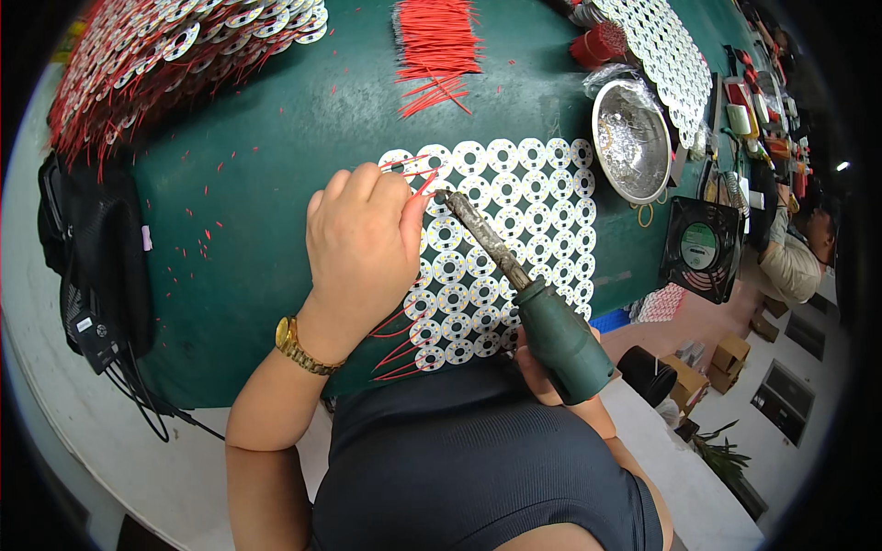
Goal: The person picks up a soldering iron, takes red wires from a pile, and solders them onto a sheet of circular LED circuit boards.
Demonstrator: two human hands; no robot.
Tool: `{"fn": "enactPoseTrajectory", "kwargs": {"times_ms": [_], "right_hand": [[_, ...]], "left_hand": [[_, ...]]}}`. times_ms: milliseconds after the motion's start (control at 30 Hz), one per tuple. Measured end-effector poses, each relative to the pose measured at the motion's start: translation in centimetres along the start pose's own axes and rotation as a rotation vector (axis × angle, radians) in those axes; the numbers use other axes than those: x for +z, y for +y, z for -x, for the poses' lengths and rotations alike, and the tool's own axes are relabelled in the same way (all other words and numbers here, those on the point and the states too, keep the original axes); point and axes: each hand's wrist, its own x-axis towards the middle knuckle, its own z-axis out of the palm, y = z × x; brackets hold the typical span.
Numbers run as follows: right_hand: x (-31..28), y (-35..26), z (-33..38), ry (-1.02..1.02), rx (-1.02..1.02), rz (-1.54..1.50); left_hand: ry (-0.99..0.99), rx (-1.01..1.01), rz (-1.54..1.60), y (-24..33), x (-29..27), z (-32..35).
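Observation:
My left hand (pixel 361 234), a gold watch on its wrist, pinches a thin red wire (pixel 424 186) over the upper left of a panel of round white circuit boards (pixel 494 189). My right hand (pixel 536 375) is wrapped round the dark green handle of a soldering iron (pixel 565 340), which hides most of its fingers. The iron slants up and left across the panel. Its dark tip is beside the wire, near my left fingertips; whether they touch, I cannot tell. Several red wires stick out from boards along the panel's left edge.
A pile of wired round boards (pixel 138 69) rises at the far left. Loose red wires (pixel 439 41) lie at the back. At right stand a metal bowl (pixel 632 142) and a black fan (pixel 703 248). A black bag (pixel 101 248) sits left. Another person (pixel 792 253) is beyond.

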Motion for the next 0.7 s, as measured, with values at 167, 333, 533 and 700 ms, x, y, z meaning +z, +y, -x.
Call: {"fn": "enactPoseTrajectory", "kwargs": {"times_ms": [167,333,533,700], "right_hand": [[0.5,1.5,1.3,-0.036,0.006,-0.101],[0.9,1.6,2.2,-0.096,0.116,-0.273],[0.5,0.2,0.3,0.046,-0.029,0.069],[0.0,-0.7,0.2,-0.044,0.135,-0.022]], "left_hand": [[-0.019,0.012,-0.015,-0.1,0.0,0.0],[0.009,0.02,-0.005,0.0,-0.4,-0.1],[-0.208,-0.14,-0.01,-0.7,-4.0,-0.7],[-0.09,-0.286,0.275,0.6,-5.0,-1.2]]}}
